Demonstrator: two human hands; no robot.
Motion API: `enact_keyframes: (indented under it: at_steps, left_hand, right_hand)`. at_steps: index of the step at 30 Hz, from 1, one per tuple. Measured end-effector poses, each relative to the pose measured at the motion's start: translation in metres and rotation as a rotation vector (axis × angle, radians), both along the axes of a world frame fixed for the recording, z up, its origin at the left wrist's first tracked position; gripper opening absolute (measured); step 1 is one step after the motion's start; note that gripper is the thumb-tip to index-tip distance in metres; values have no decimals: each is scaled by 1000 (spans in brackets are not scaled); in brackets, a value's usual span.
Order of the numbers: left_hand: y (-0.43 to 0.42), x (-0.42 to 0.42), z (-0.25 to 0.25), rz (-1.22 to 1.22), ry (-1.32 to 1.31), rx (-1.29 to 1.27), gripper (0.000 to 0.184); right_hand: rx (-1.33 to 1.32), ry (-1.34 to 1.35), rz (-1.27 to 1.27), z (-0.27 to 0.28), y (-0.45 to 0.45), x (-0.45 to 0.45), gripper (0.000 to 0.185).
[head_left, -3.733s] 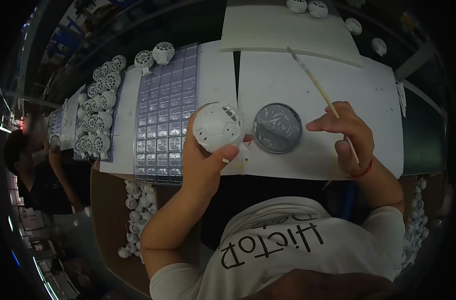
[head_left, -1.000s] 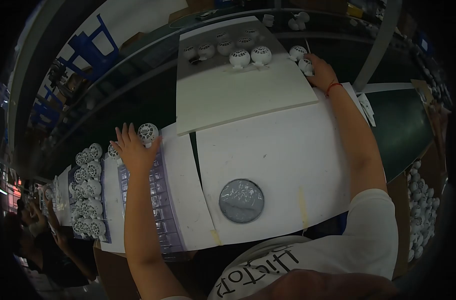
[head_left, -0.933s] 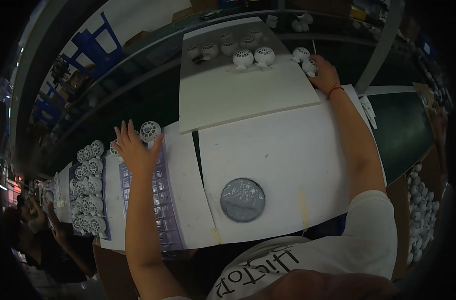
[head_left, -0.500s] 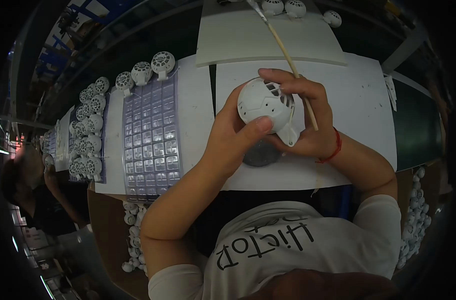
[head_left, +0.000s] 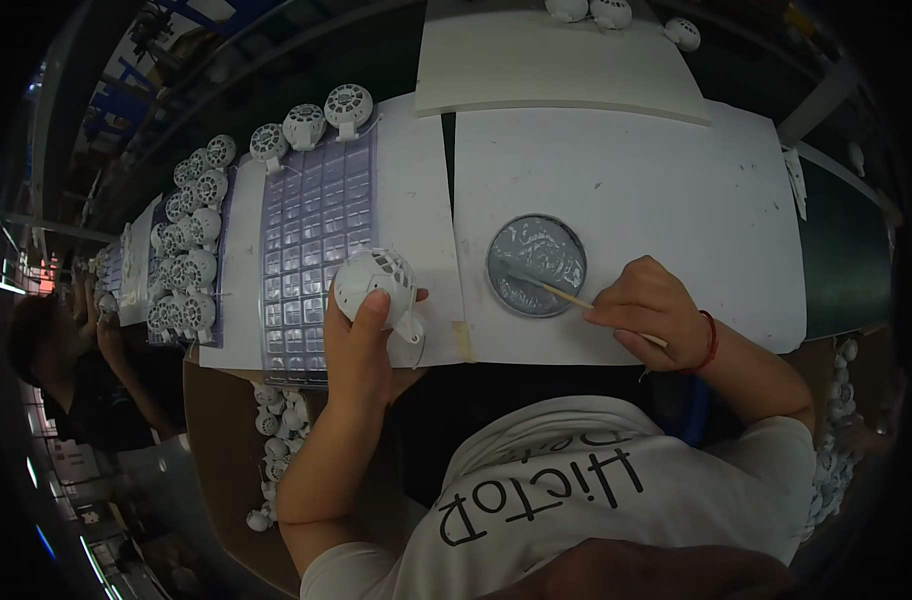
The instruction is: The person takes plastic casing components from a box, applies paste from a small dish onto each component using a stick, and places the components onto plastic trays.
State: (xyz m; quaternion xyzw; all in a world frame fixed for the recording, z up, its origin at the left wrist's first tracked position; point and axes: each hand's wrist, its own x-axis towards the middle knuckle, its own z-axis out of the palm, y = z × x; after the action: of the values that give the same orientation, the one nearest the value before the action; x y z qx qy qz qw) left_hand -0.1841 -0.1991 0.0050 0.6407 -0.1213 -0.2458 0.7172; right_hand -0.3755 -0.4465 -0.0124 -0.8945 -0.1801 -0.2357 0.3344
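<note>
A white vented round housing [head_left: 371, 284] is held in my left hand [head_left: 361, 345], thumb across its face, over the near right part of the purple gridded tray [head_left: 311, 230]. My right hand [head_left: 656, 315] pinches a thin wooden brush [head_left: 568, 295], whose tip lies in the grey paste of a round shallow dish [head_left: 538, 250]. The dish sits on white paper [head_left: 676, 200] between my two hands. Three more housings [head_left: 304, 126] stand in a row at the far end of the tray.
Many housings [head_left: 191, 240] crowd a second tray at the left. A pale board [head_left: 556, 70] lies beyond the paper, with housings [head_left: 610, 12] at its far side. Boxes of housings [head_left: 276, 450] stand below the table edge. Another person [head_left: 86, 370] is at the far left.
My hands have moved apart. The housing has shifted left in my left hand, and the brush in my right hand has swung down from pointing up and away into the dish of grey paste.
</note>
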Motion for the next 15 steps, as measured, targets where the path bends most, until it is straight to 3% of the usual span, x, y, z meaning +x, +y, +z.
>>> enact_keyframes:
  at_steps: [6, 9, 11, 12, 14, 15]
  left_hand:
    - [-1, -8, 2, -92, 90, -19, 62]
    - [2, -9, 0, -113, 25, -2, 63]
    - [5, -9, -1, -106, 24, 9, 66]
    - [6, -9, -1, -108, 24, 9, 66]
    - [10, -9, 0, -132, 62, -3, 70]
    - [11, -10, 0, -135, 62, -2, 70]
  right_hand:
    - [-71, 39, 6, -3, 1, 2, 28]
    - [59, 62, -25, -10, 4, -2, 26]
    - [447, 195, -79, -17, 8, -5, 22]
    - [447, 194, -81, -19, 11, -6, 22]
    - [776, 331, -127, -22, 15, -9, 23]
    - [777, 330, -130, -22, 16, -8, 23]
